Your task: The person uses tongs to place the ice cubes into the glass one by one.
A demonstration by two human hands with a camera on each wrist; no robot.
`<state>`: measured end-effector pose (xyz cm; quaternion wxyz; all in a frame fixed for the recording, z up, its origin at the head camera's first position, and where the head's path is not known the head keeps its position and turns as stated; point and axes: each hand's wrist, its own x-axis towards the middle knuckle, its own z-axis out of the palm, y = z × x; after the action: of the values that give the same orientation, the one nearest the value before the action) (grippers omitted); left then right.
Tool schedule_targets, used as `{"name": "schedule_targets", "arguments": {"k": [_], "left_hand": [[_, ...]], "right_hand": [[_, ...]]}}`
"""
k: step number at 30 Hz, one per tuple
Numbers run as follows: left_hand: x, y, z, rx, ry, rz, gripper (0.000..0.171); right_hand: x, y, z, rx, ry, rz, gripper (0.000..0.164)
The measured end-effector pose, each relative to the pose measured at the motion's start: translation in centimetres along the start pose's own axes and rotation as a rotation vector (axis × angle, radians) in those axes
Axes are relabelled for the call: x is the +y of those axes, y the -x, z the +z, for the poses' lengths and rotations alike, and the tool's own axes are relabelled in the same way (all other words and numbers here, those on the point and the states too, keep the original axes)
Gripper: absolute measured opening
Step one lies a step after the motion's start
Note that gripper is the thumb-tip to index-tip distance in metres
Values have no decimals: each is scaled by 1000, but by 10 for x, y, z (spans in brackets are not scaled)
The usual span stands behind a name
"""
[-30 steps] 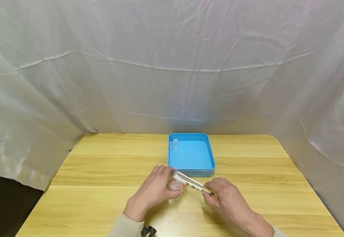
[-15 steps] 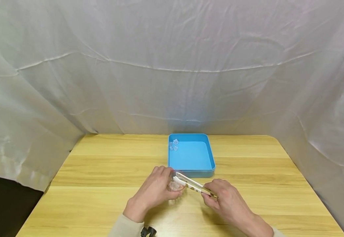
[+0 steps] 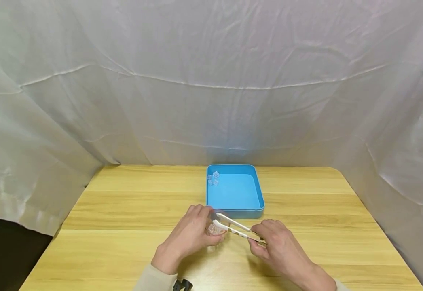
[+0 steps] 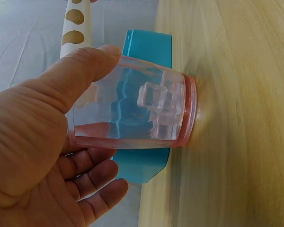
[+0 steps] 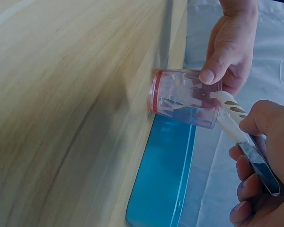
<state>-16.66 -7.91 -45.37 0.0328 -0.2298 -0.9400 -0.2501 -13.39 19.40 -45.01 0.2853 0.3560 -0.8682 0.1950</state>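
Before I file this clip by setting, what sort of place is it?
Probably a makeshift filming booth, though I can't be certain: a pale, creased curtain hangs behind and along both sides of a wood-grain table.

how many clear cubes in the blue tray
4, in the far left corner of the blue tray: two clear cubes behind, two in front; others may be hidden.

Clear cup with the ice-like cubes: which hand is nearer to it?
Left. The left hand holds the clear cup by its upper part; the right hand is apart, to the cup's right, gripping tongs whose tips reach into its mouth.
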Motion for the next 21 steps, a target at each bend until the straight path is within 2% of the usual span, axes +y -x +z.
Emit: {"name": "schedule_targets", "arguments": {"k": [12, 17, 21], "left_hand": [[0, 0, 0, 2, -8, 8, 68], [0, 1, 0, -1, -18, 21, 74], [-1, 1, 0, -6, -12, 16, 74]], "right_hand": [[0, -2, -3, 13, 21, 20, 18], [7, -11, -13, 20, 8, 72, 17], [21, -24, -19, 0, 49, 117, 15]]}}
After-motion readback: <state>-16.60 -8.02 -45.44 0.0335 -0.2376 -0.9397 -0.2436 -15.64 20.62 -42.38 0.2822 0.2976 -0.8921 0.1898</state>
